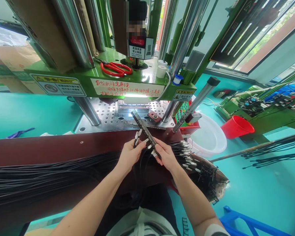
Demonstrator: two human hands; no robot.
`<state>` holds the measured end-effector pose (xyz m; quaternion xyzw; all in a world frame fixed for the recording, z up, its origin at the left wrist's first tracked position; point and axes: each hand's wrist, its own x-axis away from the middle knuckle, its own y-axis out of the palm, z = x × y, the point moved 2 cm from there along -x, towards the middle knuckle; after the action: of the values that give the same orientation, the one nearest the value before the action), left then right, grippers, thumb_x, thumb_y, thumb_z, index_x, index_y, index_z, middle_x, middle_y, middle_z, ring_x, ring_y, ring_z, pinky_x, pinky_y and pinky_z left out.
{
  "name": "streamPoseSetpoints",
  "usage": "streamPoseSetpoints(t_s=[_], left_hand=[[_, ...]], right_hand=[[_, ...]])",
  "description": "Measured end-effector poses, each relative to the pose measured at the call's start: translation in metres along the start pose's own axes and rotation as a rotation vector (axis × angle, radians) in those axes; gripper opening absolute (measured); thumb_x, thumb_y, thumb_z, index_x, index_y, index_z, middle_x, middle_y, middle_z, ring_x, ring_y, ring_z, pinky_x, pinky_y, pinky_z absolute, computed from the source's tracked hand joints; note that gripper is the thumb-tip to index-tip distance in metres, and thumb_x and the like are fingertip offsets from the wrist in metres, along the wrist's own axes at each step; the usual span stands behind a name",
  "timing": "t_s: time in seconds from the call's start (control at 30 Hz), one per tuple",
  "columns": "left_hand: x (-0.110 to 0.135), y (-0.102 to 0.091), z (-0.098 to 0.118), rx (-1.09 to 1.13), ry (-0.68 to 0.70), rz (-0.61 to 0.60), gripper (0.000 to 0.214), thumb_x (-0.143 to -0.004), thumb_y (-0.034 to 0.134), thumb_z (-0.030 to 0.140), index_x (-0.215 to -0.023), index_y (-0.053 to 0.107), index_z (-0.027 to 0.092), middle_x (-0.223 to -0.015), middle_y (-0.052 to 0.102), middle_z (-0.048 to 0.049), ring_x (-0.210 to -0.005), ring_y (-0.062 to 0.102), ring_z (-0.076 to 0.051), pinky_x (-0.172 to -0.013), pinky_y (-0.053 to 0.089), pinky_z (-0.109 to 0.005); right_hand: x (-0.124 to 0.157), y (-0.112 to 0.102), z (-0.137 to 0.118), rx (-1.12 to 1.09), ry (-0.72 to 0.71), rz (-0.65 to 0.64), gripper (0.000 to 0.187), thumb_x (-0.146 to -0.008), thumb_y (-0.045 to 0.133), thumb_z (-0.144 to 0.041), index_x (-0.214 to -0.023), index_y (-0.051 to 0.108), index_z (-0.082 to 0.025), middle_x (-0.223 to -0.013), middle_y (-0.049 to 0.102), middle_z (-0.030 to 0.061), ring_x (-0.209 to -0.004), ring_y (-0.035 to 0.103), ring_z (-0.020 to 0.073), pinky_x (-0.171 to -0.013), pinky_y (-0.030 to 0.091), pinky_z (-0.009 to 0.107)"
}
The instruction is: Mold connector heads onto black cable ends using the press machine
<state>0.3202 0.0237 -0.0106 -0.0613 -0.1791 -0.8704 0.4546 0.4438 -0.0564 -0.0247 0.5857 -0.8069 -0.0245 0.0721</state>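
My right hand [166, 153] grips the lower end of a long, narrow metal mould bar [143, 127], which slants up and to the left. My left hand [130, 154] is closed on black cables with silvery connectors [137, 136] at their ends. One connector in its fingers meets the side of the bar; whether it is seated there cannot be made out. Just beyond, another metal strip [159, 127] lies at the front of the press bed [104, 113]. Long black cables [51, 178] lie across the brown table [39, 147], their metal ends [186, 152] bunched right of my right hand.
The green press [83, 78] stands ahead, with red-handled scissors [115, 69] on its ledge. A steel lever [196, 101] rises at right. Behind it are a white tub [207, 136] and red bucket [238, 129]. A carton [220, 183] holds black scraps; a blue stool [243, 219] stands lower right.
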Motion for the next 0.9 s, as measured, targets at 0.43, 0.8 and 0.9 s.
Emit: streamPoseSetpoints(t_s=[0.43, 0.8, 0.9], left_hand=[[-0.005, -0.001, -0.001, -0.124, 0.08, 0.032, 0.031, -0.067, 0.062, 0.04, -0.06, 0.043, 0.018, -0.039, 0.03, 0.0099, -0.032, 0.023, -0.003, -0.032, 0.018, -0.018], [0.003, -0.034, 0.035, 0.406, 0.133, 0.091, 0.028, -0.079, 0.048, 0.045, -0.069, 0.038, 0.021, -0.047, 0.024, 0.0103, -0.034, 0.02, -0.004, -0.031, 0.019, -0.015], [0.003, -0.025, 0.025, 0.418, 0.057, 0.052, 0.023, -0.078, 0.049, 0.039, -0.07, 0.037, 0.021, -0.049, 0.027, 0.0098, -0.034, 0.021, -0.003, -0.031, 0.016, -0.014]], right_hand=[[-0.001, 0.004, -0.001, 0.17, -0.028, -0.005, 0.052, -0.084, 0.049, -0.043, -0.128, 0.046, -0.016, -0.048, 0.042, -0.0077, -0.03, 0.033, 0.0024, -0.027, 0.025, 0.014], [-0.004, -0.005, 0.007, -0.106, 0.029, 0.052, 0.052, -0.081, 0.055, -0.043, -0.126, 0.048, -0.019, -0.049, 0.046, -0.0068, -0.028, 0.032, 0.0025, -0.028, 0.022, 0.016], [-0.003, -0.004, 0.006, -0.027, 0.016, 0.018, 0.048, -0.082, 0.053, -0.041, -0.125, 0.05, -0.019, -0.048, 0.046, -0.0067, -0.029, 0.033, 0.0026, -0.028, 0.022, 0.016]])
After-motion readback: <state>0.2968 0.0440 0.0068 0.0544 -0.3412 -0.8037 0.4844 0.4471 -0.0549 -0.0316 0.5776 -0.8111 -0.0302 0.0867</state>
